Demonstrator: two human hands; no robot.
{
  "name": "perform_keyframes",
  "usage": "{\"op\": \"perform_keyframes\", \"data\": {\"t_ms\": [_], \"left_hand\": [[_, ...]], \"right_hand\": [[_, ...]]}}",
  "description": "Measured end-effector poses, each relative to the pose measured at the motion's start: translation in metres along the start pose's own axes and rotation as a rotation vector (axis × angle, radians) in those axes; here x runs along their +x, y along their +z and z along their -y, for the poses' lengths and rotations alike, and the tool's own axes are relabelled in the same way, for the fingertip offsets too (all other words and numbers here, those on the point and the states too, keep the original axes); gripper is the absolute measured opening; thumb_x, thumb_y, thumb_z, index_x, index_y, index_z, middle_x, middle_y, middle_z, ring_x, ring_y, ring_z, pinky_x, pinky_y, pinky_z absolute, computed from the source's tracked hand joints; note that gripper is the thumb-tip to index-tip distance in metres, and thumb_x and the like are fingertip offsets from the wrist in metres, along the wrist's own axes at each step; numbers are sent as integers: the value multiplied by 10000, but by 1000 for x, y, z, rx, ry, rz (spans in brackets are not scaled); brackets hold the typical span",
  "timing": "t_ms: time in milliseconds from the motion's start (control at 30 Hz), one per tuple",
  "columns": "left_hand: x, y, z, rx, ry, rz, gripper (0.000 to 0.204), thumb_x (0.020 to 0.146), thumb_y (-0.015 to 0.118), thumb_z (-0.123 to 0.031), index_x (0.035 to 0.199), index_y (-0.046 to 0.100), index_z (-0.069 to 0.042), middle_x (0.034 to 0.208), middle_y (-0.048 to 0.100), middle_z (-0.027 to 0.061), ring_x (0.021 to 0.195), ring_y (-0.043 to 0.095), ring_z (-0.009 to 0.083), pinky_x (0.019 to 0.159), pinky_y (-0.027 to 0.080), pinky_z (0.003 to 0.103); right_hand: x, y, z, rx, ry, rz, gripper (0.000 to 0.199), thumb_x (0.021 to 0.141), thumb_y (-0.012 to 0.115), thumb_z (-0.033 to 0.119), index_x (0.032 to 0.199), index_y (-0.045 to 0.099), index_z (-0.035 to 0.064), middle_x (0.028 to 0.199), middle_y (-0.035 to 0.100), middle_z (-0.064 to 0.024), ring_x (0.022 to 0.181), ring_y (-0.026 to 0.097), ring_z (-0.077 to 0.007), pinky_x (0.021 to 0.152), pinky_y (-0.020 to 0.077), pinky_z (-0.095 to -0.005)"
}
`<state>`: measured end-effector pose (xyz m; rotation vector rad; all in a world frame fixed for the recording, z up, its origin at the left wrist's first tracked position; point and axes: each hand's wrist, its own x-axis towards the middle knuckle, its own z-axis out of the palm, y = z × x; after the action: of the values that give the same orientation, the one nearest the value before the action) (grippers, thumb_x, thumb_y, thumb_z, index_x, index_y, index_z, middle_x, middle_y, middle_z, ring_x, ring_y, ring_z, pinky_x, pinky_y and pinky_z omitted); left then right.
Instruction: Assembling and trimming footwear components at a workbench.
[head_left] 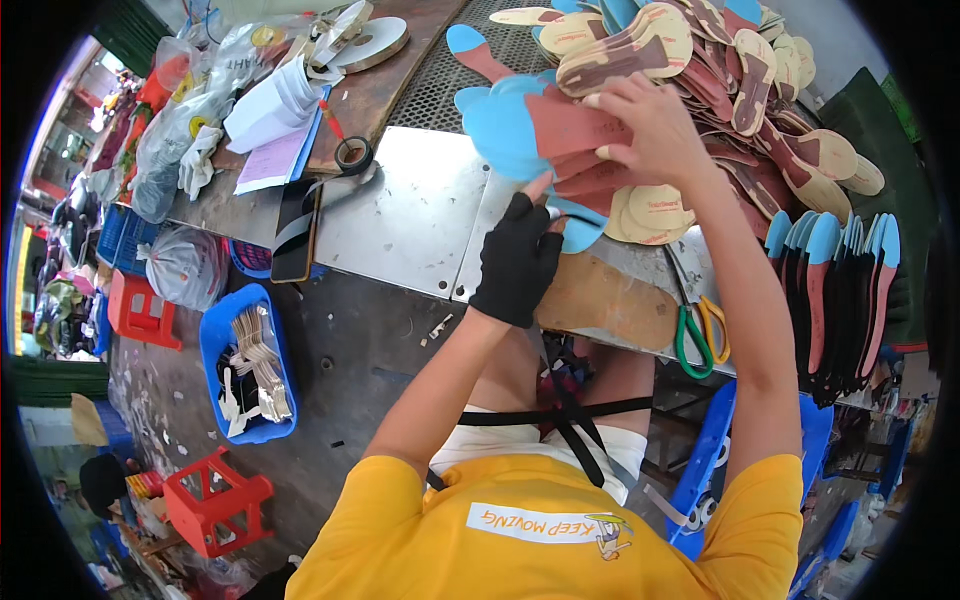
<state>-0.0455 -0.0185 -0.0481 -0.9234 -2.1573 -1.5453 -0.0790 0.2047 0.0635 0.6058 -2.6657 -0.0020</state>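
— Where are the blue-pink insoles (563, 125)?
— Left of the heap (752, 75); the right hand (648, 130) grips their pink part.
— And the left hand (518, 255)?
— It is at the blue ends; whether gripping, I cannot tell. Better hold lightly, edges even.

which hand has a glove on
The left hand: it wears a black glove that leaves the index fingertip bare. The right hand, at the pink-and-blue insoles, wears none.
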Motion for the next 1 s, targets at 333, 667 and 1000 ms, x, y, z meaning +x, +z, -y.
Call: {"op": "perform_keyframes", "data": {"t_ms": [333, 667, 1000], "left_hand": [[35, -39, 19, -706, -505, -295, 197, 906, 569, -40, 1081, 630, 28, 749, 640, 42, 665, 580, 95, 612, 460, 238], [84, 9, 55, -266, -536, -57, 257, 784, 704, -265, 966, 706, -84, 768, 670, 88, 685, 630, 197, 664, 487, 317], [77, -31, 48, -914, -626, -380, 197, 876, 685, -202, 977, 626, -43, 573, 486, -12, 437, 455, 77, 385, 341, 221]], "right_hand": [[-9, 5, 15, -47, 311, -367, 509, 629, 759, 390, 1050, 664, 120, 982, 588, -16, 949, 544, -211, 790, 378, -396], [4, 4, 1, 20, 366, -363, 525, 599, 751, 431, 1031, 699, 138, 955, 607, -39, 972, 545, -225, 825, 379, -398], [-42, -63, 13, -15, 217, -273, 556, 615, 791, 353, 1067, 656, 59, 1019, 646, -91, 897, 626, -273, 781, 491, -371]]}}
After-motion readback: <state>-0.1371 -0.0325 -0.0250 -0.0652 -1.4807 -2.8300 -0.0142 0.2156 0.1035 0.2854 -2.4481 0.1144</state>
